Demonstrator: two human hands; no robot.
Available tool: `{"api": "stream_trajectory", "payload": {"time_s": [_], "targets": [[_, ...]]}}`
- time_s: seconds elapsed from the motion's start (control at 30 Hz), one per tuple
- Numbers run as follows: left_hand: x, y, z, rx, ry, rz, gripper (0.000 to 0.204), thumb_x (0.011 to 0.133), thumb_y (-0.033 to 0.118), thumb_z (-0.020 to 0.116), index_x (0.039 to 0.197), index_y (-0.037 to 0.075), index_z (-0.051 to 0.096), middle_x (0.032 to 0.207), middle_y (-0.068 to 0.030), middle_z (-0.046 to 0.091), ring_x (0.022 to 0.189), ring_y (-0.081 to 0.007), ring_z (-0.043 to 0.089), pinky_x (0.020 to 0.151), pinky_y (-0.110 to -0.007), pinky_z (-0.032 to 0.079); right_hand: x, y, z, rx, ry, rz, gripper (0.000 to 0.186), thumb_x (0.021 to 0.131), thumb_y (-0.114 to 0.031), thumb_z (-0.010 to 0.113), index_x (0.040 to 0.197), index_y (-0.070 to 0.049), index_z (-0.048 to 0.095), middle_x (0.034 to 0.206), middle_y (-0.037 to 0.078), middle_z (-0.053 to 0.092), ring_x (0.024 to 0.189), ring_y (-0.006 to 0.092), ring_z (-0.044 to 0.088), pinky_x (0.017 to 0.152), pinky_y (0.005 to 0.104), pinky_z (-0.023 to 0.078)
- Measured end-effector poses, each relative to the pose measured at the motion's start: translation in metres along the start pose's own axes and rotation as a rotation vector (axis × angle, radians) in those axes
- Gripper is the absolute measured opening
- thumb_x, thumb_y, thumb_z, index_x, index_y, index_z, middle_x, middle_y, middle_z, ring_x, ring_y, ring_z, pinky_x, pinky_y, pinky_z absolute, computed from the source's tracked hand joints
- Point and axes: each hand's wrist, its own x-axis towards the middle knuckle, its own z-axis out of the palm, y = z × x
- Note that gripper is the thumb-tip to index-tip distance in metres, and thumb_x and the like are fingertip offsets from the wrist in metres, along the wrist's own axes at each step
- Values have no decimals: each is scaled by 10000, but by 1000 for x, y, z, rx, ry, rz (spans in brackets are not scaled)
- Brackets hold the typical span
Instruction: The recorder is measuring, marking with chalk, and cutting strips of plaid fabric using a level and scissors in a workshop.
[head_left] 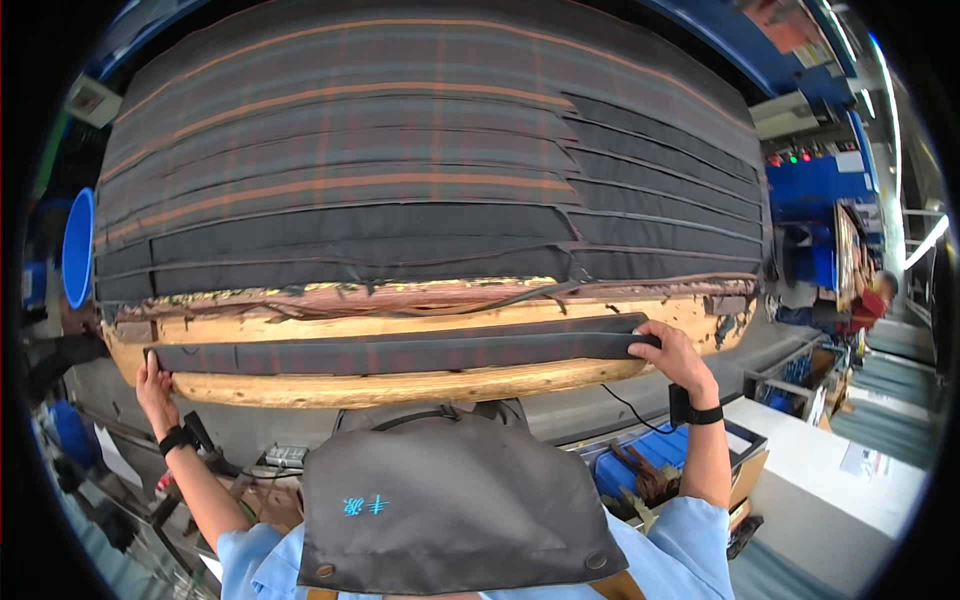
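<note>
A long, narrow strip of dark plaid fabric [420, 354] lies along the pale wooden edge board [440, 388] at the front of the worktable. My left hand [154, 390] grips its left end, thumb and fingers closed at the board's edge. At the other end, my right hand [674, 358] pinches the strip's tip between thumb and fingers. Between my hands the strip runs nearly straight. Just beyond the board, dark lining-like cloth pieces [330, 235] lie in overlapping rows, and dark plaid fabric with orange lines [340, 130] spreads behind them.
Along the board's far side runs a worn, frayed reddish-brown strip [400, 296]. A blue round bin [78, 248] stands at the left. Right of me are a blue crate [640, 462] and a white cabinet [800, 470]. Another person [868, 305] is at the far right.
</note>
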Motion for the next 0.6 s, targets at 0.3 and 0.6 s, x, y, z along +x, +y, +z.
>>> {"api": "stream_trajectory", "payload": {"time_s": [0.3, 0.6], "targets": [[-5, 9, 8, -14, 2, 13, 238, 962, 301, 778, 876, 186, 588, 673, 64, 572, 588, -43, 572, 519, -187, 472, 14, 36, 8, 383, 185, 153, 199, 940, -168, 748, 977, 11, 669, 821, 10, 652, 777, 99, 565, 721, 279, 471], [-3, 4, 3, -74, -28, 32, 236, 971, 320, 766, 876, 170, 609, 656, 72, 561, 583, -44, 555, 519, -191, 449, 21, 55, 21, 614, 252, 155, 152, 971, -151, 732, 957, -18, 660, 825, -43, 608, 765, 52, 515, 677, 237, 427]]}}
